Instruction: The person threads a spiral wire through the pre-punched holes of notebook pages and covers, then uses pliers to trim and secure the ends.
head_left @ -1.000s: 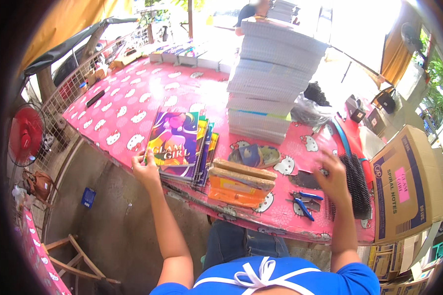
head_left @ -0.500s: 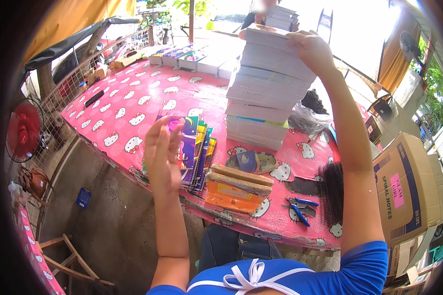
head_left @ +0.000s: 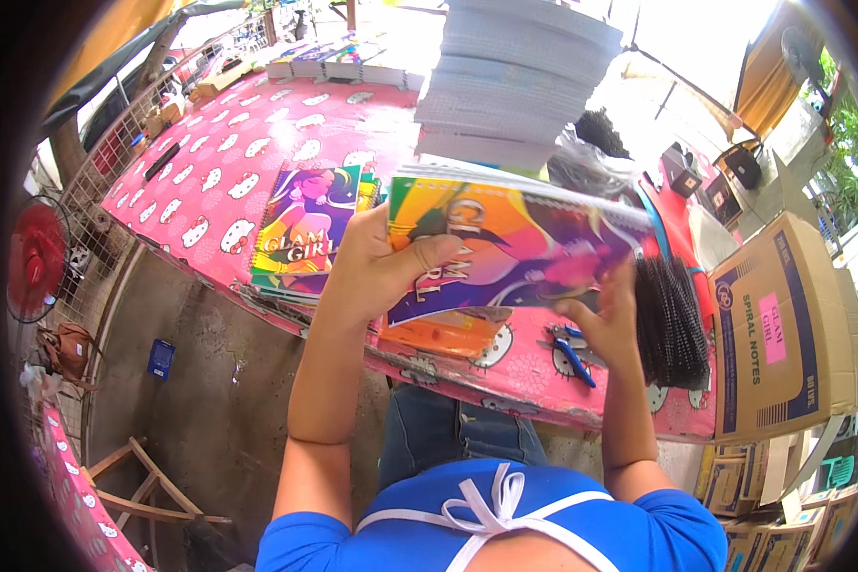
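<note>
Between my hands, above the table's front part, a notebook point(head_left: 515, 243) with a colourful purple, yellow and pink cover is tilted. A row of punched holes runs along its upper edge; I see no coil in them. My left hand point(head_left: 386, 257) grips its left end, thumb across the cover. At the lower right corner my right hand point(head_left: 608, 319) holds it, slightly blurred. Behind it rises a tall stack of loose page blocks point(head_left: 515, 86). Left of my left hand lies a pile of similar notebooks point(head_left: 305, 214). An orange-sided block point(head_left: 439, 334) is partly hidden under the held notebook.
Blue-handled pliers point(head_left: 572, 357) and a bundle of black spiral coils point(head_left: 672, 324) lie at the right. A cardboard box point(head_left: 791, 324) stands beside the pink patterned table point(head_left: 210, 176). More books point(head_left: 334, 62) line the far edge. A red fan point(head_left: 38, 257) stands at left.
My right hand has come down from the top of the tall stack with a notebook. My left hand, open before, now grips its left end. The view has shifted lower.
</note>
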Action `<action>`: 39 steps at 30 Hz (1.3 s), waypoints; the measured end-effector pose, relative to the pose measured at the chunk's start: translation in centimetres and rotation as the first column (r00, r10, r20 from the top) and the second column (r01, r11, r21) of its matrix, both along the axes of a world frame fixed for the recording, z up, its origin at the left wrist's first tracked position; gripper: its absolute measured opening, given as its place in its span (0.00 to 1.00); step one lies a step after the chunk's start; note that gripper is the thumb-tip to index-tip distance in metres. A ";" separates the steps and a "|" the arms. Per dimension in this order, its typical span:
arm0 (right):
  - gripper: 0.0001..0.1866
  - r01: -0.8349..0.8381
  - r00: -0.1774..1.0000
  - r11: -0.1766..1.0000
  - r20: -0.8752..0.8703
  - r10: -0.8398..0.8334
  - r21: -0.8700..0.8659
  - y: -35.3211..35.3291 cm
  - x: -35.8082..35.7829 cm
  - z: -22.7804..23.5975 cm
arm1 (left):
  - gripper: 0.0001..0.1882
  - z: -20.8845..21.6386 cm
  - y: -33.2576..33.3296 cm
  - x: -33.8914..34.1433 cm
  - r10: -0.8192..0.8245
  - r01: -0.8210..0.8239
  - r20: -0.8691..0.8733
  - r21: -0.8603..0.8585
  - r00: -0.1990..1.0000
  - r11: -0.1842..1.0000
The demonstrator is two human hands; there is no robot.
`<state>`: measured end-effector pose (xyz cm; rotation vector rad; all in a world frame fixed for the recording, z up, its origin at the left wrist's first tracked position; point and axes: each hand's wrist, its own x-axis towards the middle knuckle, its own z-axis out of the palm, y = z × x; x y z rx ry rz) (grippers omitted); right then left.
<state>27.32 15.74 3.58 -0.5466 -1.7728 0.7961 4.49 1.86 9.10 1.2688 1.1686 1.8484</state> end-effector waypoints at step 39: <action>0.12 -0.013 0.936 0.998 0.351 -0.012 0.069 0.8 3.9 -0.1 | 0.14 -5.5 3.4 6.8 0.315 -0.362 -0.811 0.138 0.493 0.922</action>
